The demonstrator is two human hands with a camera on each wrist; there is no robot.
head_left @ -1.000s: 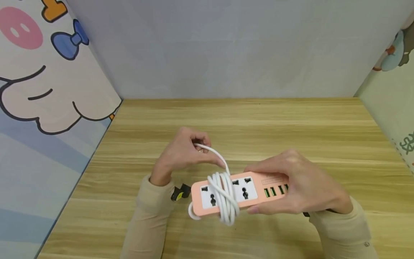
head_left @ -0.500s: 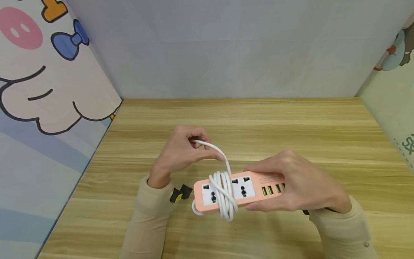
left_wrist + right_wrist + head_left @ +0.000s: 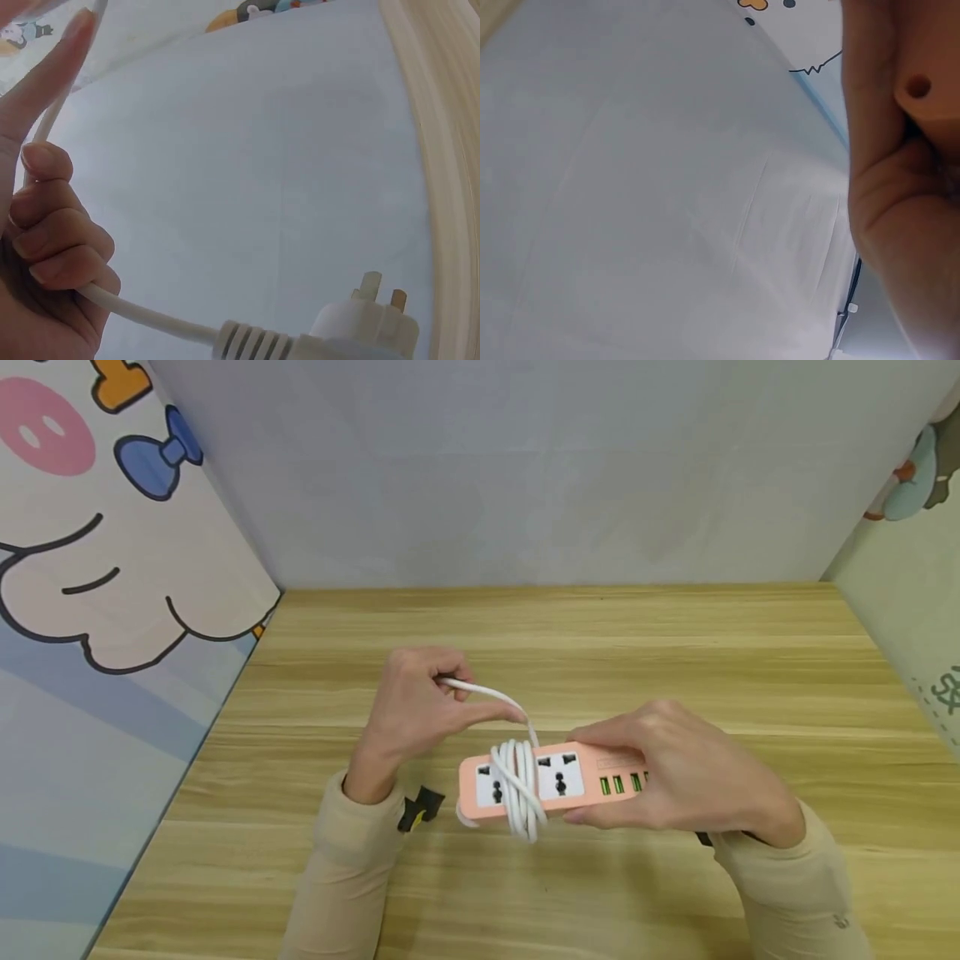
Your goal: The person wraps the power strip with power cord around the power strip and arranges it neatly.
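A peach-coloured power strip (image 3: 592, 781) with white socket panels and several green USB ports is held up over the table by my right hand (image 3: 675, 768), thumb on one long edge and fingers on the other. White cord (image 3: 521, 789) is wound in several turns round the strip's left half. From the coil the cord arcs up to my left hand (image 3: 420, 702), whose fingers curl round it while the thumb lies straight along it. In the left wrist view a white plug (image 3: 367, 322) with metal prongs hangs past the curled fingers (image 3: 67, 232).
The wooden table (image 3: 555, 652) lies beneath both hands, with a plain grey wall (image 3: 525, 477) behind it. Cartoon-printed panels (image 3: 112, 543) stand along the left and right sides. A black strap piece (image 3: 422, 810) juts from the left wrist.
The power strip and my right hand have tilted and shifted slightly up and away. My left hand has moved a little up and to the left, still gripping the cord.
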